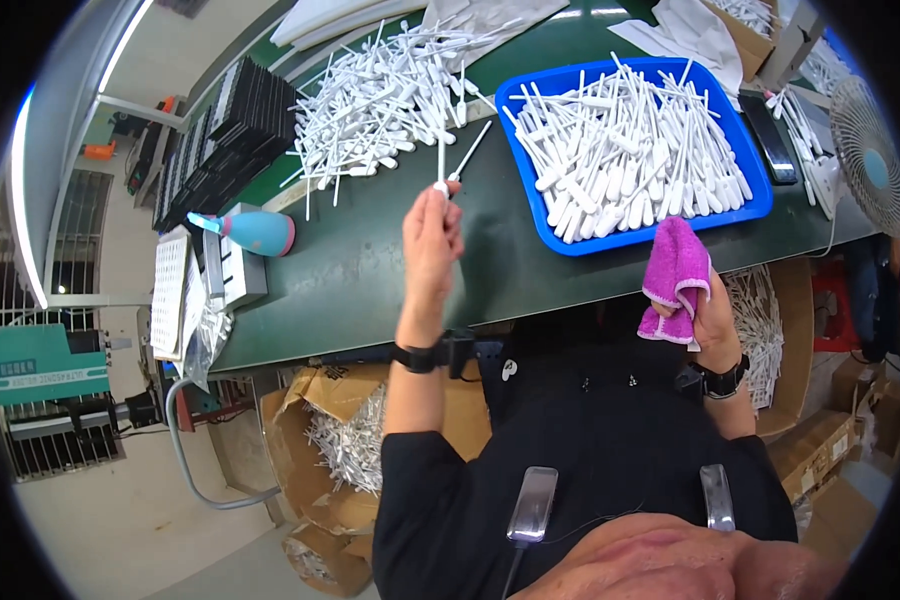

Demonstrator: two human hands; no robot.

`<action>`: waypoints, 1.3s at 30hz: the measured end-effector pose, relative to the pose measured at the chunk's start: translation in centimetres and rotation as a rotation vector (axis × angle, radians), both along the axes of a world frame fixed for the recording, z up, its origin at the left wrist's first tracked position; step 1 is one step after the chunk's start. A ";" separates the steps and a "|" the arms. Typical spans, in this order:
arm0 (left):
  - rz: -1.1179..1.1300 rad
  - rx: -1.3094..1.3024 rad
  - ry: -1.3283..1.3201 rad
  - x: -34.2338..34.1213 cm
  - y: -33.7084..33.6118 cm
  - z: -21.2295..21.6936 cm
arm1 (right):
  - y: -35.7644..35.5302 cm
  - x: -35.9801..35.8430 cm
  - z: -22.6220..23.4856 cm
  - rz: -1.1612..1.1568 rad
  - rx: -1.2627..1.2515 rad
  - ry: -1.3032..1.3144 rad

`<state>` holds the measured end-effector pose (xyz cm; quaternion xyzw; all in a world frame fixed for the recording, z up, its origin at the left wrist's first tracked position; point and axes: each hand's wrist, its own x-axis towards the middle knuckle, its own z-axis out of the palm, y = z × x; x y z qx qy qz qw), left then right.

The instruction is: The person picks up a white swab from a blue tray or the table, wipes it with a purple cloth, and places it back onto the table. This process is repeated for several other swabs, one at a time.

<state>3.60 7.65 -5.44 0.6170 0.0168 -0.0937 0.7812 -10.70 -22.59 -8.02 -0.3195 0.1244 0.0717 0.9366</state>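
My left hand (431, 238) is closed over the table, its fingertips pinching a white plastic stick (441, 162) that points away from me. Just right of it another thin white stick (473, 147) slants away on the green tabletop. Beyond lies a loose heap of white sticks with thick, paddle-like ends (385, 100). My right hand (714, 318) grips a folded purple cloth (676, 262) with a pale edge, in front of the table's near side. Past the cloth stands a blue tray (582, 245), filled with more of these sticks.
A blue spray bottle (260, 233) and stacked black trays (238, 125) stand at the left. On the right are a dark phone-like slab (768, 140) and a small fan (872, 155). Cardboard boxes (310, 470) holding white pieces sit below the table (340, 290).
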 end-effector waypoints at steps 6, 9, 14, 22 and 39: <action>0.051 -0.104 0.087 -1.3 -2.4 -0.7 | -0.1 -0.4 0.7 -0.018 -0.101 -0.023; 0.024 -0.130 0.115 -1.6 -2.7 -0.7 | -0.4 -0.8 0.6 -0.016 -0.084 -0.057; 0.030 -0.114 0.114 -2.0 -2.8 -0.8 | -0.7 -0.9 0.2 0.014 -0.016 -0.119; -0.492 0.023 0.135 -6.8 -8.9 3.0 | 2.8 1.4 3.8 -0.386 -0.113 0.075; -0.522 0.874 -0.912 -10.0 -15.4 0.0 | 2.5 0.1 1.2 -0.486 -0.422 -0.121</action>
